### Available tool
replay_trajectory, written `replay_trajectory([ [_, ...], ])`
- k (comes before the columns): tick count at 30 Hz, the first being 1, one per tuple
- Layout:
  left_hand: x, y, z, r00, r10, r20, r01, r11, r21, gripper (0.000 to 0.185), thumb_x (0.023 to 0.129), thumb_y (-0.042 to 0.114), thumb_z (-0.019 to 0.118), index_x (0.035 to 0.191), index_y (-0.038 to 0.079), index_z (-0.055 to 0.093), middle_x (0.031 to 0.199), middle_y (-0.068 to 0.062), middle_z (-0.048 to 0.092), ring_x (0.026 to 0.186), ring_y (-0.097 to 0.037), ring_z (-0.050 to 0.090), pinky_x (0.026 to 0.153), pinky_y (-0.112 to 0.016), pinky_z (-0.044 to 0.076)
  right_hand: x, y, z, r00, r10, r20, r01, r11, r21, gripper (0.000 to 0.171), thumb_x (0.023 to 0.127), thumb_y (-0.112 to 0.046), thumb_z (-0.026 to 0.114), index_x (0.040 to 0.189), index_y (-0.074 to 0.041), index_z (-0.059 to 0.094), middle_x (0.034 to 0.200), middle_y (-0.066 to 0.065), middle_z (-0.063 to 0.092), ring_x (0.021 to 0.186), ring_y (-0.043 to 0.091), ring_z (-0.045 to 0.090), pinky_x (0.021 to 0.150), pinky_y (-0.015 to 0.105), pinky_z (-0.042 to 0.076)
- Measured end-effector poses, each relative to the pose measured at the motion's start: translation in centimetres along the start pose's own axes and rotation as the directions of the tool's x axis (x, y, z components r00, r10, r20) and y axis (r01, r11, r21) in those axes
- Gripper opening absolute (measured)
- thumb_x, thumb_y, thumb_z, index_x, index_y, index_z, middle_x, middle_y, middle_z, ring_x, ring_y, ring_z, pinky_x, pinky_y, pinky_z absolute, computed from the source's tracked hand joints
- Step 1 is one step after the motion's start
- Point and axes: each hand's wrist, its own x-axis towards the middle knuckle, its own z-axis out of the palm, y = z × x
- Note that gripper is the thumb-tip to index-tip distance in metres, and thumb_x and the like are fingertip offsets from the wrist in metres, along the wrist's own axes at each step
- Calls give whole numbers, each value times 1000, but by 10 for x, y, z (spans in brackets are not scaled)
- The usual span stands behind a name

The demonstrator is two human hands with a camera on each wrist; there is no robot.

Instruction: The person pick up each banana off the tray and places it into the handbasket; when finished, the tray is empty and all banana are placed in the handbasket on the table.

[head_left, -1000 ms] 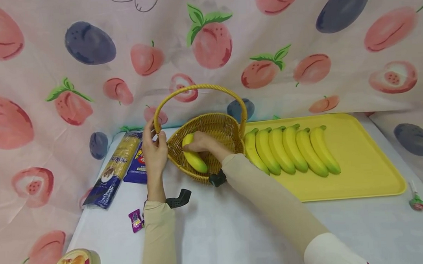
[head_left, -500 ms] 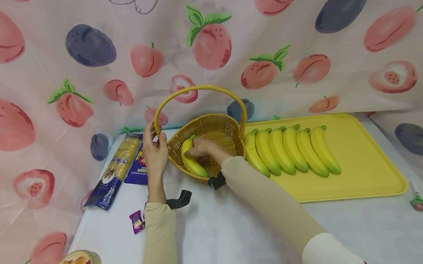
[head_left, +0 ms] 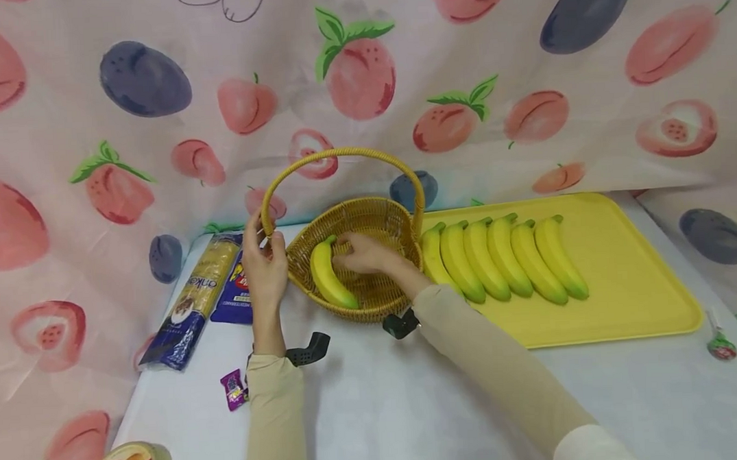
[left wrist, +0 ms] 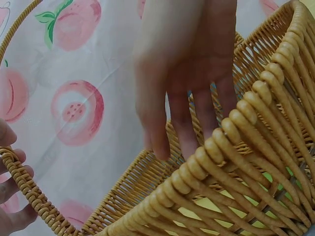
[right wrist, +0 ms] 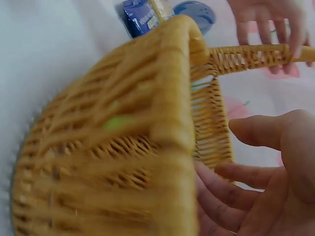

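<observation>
Relaxed fingers of the right hand hovered apart inside the wicker basket, just beside the banana lying there. The left hand pinched the basket's handle. A white table and fruit-print cloth surrounded them. Only the head view showed the banana.

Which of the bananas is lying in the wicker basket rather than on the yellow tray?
The lone banana at the left side of the wicker basket, beside the right hand. The other six lie in a row on the yellow tray.

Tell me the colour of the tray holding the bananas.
Yellow; the tray shows best in the head view.
</observation>
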Motion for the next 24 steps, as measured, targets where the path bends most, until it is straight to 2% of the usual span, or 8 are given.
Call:
replay_trajectory([
  [2, 0, 0, 1, 1000, -1, -3, 1, 1000, -2, 46, 95, 7, 49, 139, 21, 45, 132, -11, 51, 123, -26, 51, 99, -44, 46, -8, 3, -5, 999, -28, -28, 28, 1000, 8, 51, 95, -33, 53, 139, -8, 44, 121, 12, 59, 102, 23, 61, 84, 36, 50],
  [4, 1, 1, 2, 1000, -12, -2, 12, 1000, -1, 47, 95, 7, 49, 139, 21, 45, 132, -11, 51, 123, -25, 51, 98, -43, 46, -16, 7, -9, 996, -62, -63, 62, 998, -4, 47, 95, -34, 53, 136, -10, 49, 117, 9, 61, 98, 21, 61, 80, 33, 50],
  [9, 0, 7, 2, 999, -31, 9, 31, 999, -9, 47, 95, 4, 48, 140, 14, 43, 134, -17, 48, 125, -29, 48, 98, -45, 46, -37, 18, -12, 976, -159, -149, 162, 987, 10, 38, 95, -30, 55, 128, -11, 55, 119, 7, 61, 103, 20, 58, 85, 32, 50],
  [13, -2, 13, 0, 1000, -23, 8, 23, 999, -25, 48, 94, 0, 48, 140, 9, 42, 134, -18, 48, 125, -32, 47, 99, -47, 44, -50, 32, -8, 959, -214, -185, 225, 974, 40, 34, 96, -31, 53, 124, -13, 58, 113, 3, 63, 97, 18, 60, 82, 30, 50],
  [20, 0, 1, -1, 1000, 3, 2, -3, 1000, -21, 47, 94, 6, 49, 139, 19, 44, 132, -10, 50, 124, -26, 49, 99, -45, 45, -73, 55, -4, 936, -260, -238, 289, 953, 94, 30, 96, -30, 52, 121, -15, 60, 111, 2, 65, 93, 16, 60, 79, 31, 51],
  [24, 0, -1, 1, 1000, 8, 3, -7, 1000, -21, 47, 94, 6, 49, 139, 21, 44, 132, -9, 50, 124, -26, 49, 99, -45, 45, -86, 65, -5, 925, -276, -262, 317, 940, 127, 24, 96, -30, 53, 117, -20, 61, 108, 1, 66, 92, 13, 61, 79, 31, 51],
])
